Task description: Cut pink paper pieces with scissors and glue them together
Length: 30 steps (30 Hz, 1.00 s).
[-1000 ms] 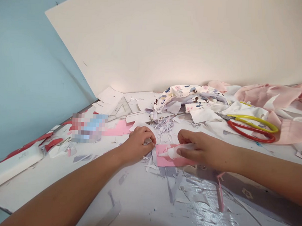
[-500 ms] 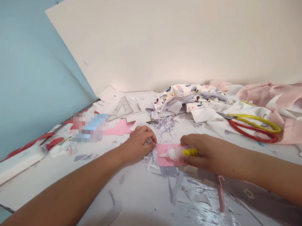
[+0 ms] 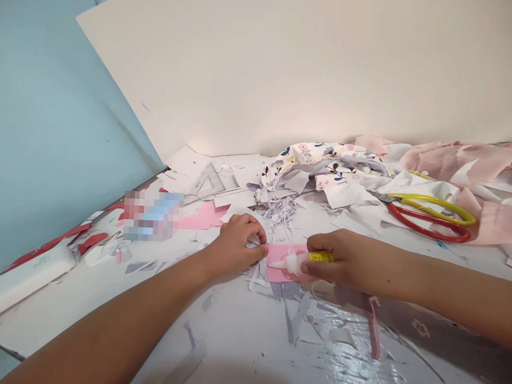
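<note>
My right hand [image 3: 336, 255] grips a small white glue bottle [image 3: 294, 263] with a yellow label. The bottle lies nearly level, its narrow nozzle pointing left over a pink paper piece [image 3: 284, 275]. Whether the tip touches the paper I cannot tell. At the left edge of that paper, my left hand [image 3: 242, 242] has its thumb and index finger pinched on the paper's edge. Thin white and greyish paper strips [image 3: 258, 274] lie under and beside the left fingers.
Scissors [image 3: 433, 217] with red and yellow handles lie at the right. Floral fabric [image 3: 306, 154] and pink cloth [image 3: 473, 159] are heaped at the back. A clear set square [image 3: 208, 181], pink paper [image 3: 202, 217] and scraps lie left, by a long white box [image 3: 27, 281].
The glue bottle has tilted slightly in my right hand, and its nozzle has stayed near the paper's left edge. My left hand has barely shifted.
</note>
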Each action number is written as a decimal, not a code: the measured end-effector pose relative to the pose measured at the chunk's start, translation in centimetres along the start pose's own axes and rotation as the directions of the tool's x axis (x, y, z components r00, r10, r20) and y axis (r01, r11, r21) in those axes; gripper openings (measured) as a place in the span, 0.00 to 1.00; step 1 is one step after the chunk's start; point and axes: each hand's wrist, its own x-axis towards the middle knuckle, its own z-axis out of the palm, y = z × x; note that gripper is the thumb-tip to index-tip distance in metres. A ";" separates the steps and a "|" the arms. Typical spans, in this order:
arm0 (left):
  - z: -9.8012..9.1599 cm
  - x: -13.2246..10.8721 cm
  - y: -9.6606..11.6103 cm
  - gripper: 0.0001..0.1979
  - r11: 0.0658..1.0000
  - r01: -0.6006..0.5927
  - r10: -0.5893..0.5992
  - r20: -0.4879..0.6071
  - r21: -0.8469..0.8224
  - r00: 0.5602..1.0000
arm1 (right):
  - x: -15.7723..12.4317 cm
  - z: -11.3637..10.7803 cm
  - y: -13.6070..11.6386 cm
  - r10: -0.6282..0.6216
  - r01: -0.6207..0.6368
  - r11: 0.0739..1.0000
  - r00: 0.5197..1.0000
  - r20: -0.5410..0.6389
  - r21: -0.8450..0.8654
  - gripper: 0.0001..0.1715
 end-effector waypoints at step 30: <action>0.1 0.1 -0.4 0.05 0.999 -0.035 0.035 -0.002 0.032 0.999 | -0.4 -1.9 0.3 -0.100 0.032 0.884 0.988 0.121 0.467 0.14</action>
